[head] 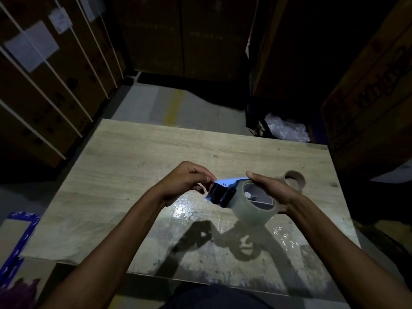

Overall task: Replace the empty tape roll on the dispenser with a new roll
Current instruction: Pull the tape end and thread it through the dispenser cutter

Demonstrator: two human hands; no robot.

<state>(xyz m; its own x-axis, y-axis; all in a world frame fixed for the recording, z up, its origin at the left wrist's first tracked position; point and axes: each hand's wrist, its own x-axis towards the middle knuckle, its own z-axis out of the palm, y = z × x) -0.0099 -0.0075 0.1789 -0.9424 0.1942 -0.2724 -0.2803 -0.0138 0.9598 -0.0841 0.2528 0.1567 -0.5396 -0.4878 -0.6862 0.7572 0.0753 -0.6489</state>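
Observation:
Above the wooden table (138,157) I hold a blue tape dispenser (225,190) with a black roller at its front. A full clear tape roll (252,214) sits on its hub. My right hand (270,190) wraps around the roll and the dispenser's rear. My left hand (189,182) pinches the front end of the dispenser near the blue plate, fingertips closed; whether a tape end lies between them is too dark to tell. An empty brown cardboard core (294,180) lies on the table behind my right hand.
Stacked cardboard boxes (51,81) stand at the left, back and right. A bag of clear plastic wrap (287,129) lies on the floor beyond the table's far right corner. A blue-edged object (15,244) sits low at the left.

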